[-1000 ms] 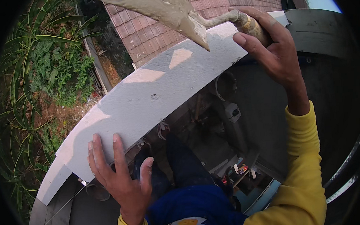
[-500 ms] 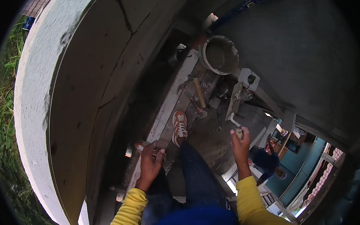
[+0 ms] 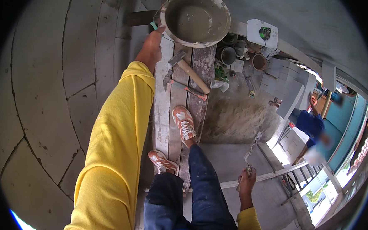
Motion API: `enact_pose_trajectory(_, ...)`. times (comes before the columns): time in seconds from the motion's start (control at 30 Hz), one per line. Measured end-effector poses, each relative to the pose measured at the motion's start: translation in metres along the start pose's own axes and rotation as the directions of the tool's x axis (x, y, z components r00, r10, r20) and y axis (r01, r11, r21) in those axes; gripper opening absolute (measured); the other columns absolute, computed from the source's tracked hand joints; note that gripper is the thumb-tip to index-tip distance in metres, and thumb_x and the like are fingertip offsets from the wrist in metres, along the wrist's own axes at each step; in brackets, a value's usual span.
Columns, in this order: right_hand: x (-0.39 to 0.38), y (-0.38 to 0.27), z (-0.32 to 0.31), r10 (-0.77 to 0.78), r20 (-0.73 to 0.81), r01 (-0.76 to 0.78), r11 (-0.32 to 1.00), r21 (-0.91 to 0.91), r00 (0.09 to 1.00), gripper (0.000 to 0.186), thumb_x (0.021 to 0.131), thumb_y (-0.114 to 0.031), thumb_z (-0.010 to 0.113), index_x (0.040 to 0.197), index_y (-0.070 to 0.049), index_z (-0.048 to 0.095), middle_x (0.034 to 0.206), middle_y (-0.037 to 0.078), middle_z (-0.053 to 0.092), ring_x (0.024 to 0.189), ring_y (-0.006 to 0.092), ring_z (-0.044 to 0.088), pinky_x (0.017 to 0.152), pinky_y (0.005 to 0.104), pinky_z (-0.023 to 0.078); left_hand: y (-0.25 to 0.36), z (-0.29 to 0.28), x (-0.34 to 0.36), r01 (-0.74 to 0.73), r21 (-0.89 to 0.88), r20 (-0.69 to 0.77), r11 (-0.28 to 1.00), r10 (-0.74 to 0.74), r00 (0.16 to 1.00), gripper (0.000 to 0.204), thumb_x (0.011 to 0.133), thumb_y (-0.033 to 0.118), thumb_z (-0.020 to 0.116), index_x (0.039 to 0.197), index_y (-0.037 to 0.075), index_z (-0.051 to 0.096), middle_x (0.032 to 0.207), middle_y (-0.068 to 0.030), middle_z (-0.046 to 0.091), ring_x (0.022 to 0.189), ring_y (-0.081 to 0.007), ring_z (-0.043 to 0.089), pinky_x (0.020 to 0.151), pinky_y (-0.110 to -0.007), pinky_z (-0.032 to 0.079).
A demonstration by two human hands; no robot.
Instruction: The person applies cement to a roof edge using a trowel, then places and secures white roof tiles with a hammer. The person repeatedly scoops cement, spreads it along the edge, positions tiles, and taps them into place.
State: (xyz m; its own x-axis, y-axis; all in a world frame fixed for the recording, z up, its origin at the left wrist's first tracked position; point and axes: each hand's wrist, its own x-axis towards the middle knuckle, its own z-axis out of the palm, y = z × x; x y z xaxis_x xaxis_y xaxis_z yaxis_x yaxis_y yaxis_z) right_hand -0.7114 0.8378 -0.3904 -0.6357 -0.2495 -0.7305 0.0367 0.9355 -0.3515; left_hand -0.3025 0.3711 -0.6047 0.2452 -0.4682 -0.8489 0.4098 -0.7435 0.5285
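My left hand [image 3: 151, 48], its arm stretched forward, grips the mortar bucket [image 3: 226, 15] at its left rim, beside the green handle grip [image 3: 154, 25]. The bucket holds grey mortar and stands at the far end of wooden planks [image 3: 164, 99]. Low at the right, my right hand [image 3: 246, 180] is closed on the handle of a mortar-coated trowel [image 3: 252, 147], its blade pointing up the picture. On the planks below the bucket lie a wooden-handled hammer [image 3: 194, 76] and an orange-and-black claw hammer [image 3: 191, 91], near my feet in orange sneakers [image 3: 183, 125].
A cracked-jointed block wall [image 3: 46, 101] fills the left. A white board [image 3: 254, 32] with a green tool, small buckets [image 3: 259, 62] and a sandy lower floor [image 3: 238, 112] lie right of the planks. A co-worker in blue [image 3: 309, 125] is below at the right, near railings.
My view has swung down from the white ledge and roof to the planks. My left hand has left the ledge and reached the bucket; my right hand with the trowel has lowered.
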Motion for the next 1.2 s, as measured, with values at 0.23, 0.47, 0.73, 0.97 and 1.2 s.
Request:
enact_pose_trajectory(0.23,-0.015,0.041,-0.001,0.076,0.016,-0.077,0.989,0.127,0.997,0.022,0.103,-0.020,0.072,0.112,-0.009,0.056,0.079,0.001,0.055,0.059,0.0106,0.052,0.053,0.0283,0.045,0.045,0.083,-0.081,-0.055,-0.291,0.280,0.955,0.140,0.950,0.018,0.098,0.022,0.075,0.101,0.017,0.057,0.085,0.0027,0.057,0.078,-0.0154,0.057,0.090,-0.039,0.047)
enact_pose_trajectory(0.47,-0.032,0.080,-0.023,0.069,0.056,-0.080,0.968,0.238,0.996,0.022,0.103,-0.026,0.073,0.105,-0.014,0.054,0.079,-0.001,0.054,0.061,0.0099,0.053,0.054,0.0273,0.047,0.033,0.013,-0.238,-0.155,-0.232,0.321,0.960,0.226,0.920,0.023,0.101,0.029,0.066,0.087,0.019,0.050,0.078,0.0019,0.048,0.072,-0.0156,0.046,0.084,-0.036,0.043)
enact_pose_trajectory(0.73,-0.079,0.148,-0.016,-0.104,0.045,0.084,0.941,0.328,0.993,0.024,0.104,-0.018,0.073,0.117,-0.008,0.055,0.083,0.000,0.055,0.062,0.0098,0.053,0.054,0.0281,0.046,-0.038,-0.084,-0.388,-0.165,-0.116,0.426,0.979,0.200,0.882,0.019,0.105,0.024,0.063,0.115,0.008,0.060,0.094,-0.0011,0.062,0.092,-0.0172,0.064,0.100,-0.040,0.051)
enact_pose_trajectory(0.97,-0.140,0.192,-0.013,-0.172,0.226,0.119,0.966,0.230,0.959,0.035,0.108,-0.027,0.069,0.131,-0.003,0.057,0.086,0.001,0.057,0.062,0.0093,0.054,0.054,0.0273,0.047,-0.160,-0.148,-0.404,-0.070,0.019,0.329,0.997,0.059,0.942,0.022,0.103,0.023,0.061,0.115,0.005,0.064,0.104,-0.0052,0.067,0.101,-0.0198,0.069,0.100,-0.038,0.054)
enact_pose_trajectory(1.2,-0.153,0.174,0.039,-0.555,0.417,0.693,0.611,-0.382,0.720,0.053,0.107,-0.037,0.067,0.145,-0.001,0.056,0.107,0.020,0.073,0.094,0.0376,0.074,0.082,0.0468,0.058,-0.264,-0.196,-0.403,0.046,-0.038,0.267,0.998,-0.034,0.963,0.022,0.102,0.023,0.062,0.114,0.005,0.066,0.106,-0.0073,0.068,0.103,-0.0208,0.070,0.101,-0.037,0.054)
